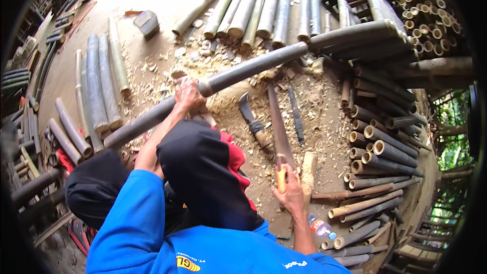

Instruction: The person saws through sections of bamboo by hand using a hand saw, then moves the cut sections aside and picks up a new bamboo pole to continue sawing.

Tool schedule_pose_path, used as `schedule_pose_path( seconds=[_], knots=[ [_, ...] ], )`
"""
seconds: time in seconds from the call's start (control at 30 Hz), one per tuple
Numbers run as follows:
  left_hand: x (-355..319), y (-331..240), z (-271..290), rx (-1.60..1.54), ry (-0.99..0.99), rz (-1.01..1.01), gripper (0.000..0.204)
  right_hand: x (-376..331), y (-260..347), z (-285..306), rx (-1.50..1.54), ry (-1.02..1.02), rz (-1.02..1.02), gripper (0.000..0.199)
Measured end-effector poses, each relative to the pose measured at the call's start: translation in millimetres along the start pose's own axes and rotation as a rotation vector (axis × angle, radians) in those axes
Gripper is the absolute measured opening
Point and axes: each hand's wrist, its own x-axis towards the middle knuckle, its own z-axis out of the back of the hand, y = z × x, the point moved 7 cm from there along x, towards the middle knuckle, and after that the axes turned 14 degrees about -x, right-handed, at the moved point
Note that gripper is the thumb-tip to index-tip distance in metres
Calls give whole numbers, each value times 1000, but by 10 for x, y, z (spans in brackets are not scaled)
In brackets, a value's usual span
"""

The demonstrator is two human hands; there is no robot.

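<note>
A long dark bamboo pole (pixel 243 72) lies slanting across the view, rising to the right. My left hand (pixel 189 95) is closed round it near a pale ring at its joint, above my bent knee. In my right hand (pixel 290 190) is the orange handle of a hand saw (pixel 277 122). The saw's long brown blade points away from me, its far end close to the underside of the pole. Left of the saw lie a curved-blade knife (pixel 248 112) with a wrapped handle and, to its right, a dark narrow tool (pixel 296 116) on the ground.
Pale wood chips (pixel 152 71) cover the ground. Cut bamboo poles (pixel 274 5) lean or lie at the back, and more poles (pixel 99 81) at the left. Stacked bamboo (pixel 388 142) fills the right, with a plastic bottle (pixel 319 227) beside it. A dark container (pixel 146 23) sits at the back.
</note>
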Motion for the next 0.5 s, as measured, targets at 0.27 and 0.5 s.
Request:
schedule_pose_path(
  seconds=[0.27, 0.5],
  knots=[
    [40, -297, 322, -159, 205, 18, 81, 50, -271, -313, 72, -210, -77, 66],
    [735, -1544, 85, -672, 582, -108, 69, 1712, 1035, -1214, 966, 196, 62, 55]
  ],
)
